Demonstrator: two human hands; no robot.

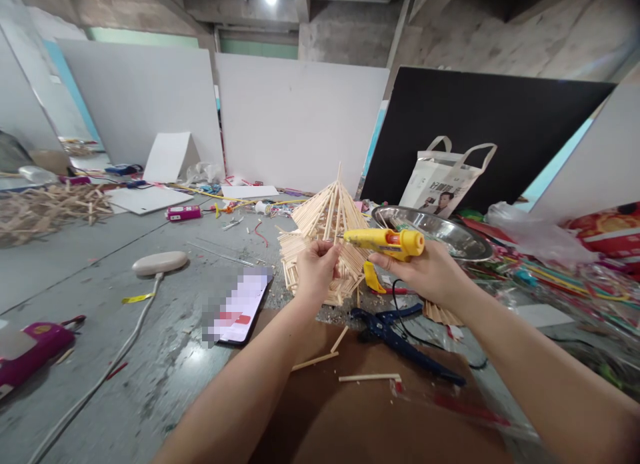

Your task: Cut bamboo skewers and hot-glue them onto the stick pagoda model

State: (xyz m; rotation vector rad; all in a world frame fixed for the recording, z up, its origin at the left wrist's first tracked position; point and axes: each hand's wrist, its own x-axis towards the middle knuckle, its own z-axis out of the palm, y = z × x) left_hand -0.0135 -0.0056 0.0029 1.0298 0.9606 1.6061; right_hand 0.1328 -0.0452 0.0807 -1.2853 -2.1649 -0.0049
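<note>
A small model house (pixel 327 217) built of thin wooden sticks, with a pointed roof, stands in the middle of the head view. My right hand (pixel 435 274) is closed around a yellow hot glue gun (pixel 387 241), its nozzle pointing left at the lower part of the roof. Just left of that nozzle, my left hand (pixel 317 267) is closed in a pinch at the front of the house. What its fingertips hold is hidden, and the hand covers part of the lower walls.
Blue-handled pliers (pixel 395 337) and loose sticks (pixel 370 377) lie on a brown board (pixel 320 417) nearest me. Left are a phone (pixel 243 307), a white corded device (pixel 160 263) and a purple glue gun (pixel 37 351). A metal bowl (pixel 475 249) and paper bag (pixel 437 184) stand right.
</note>
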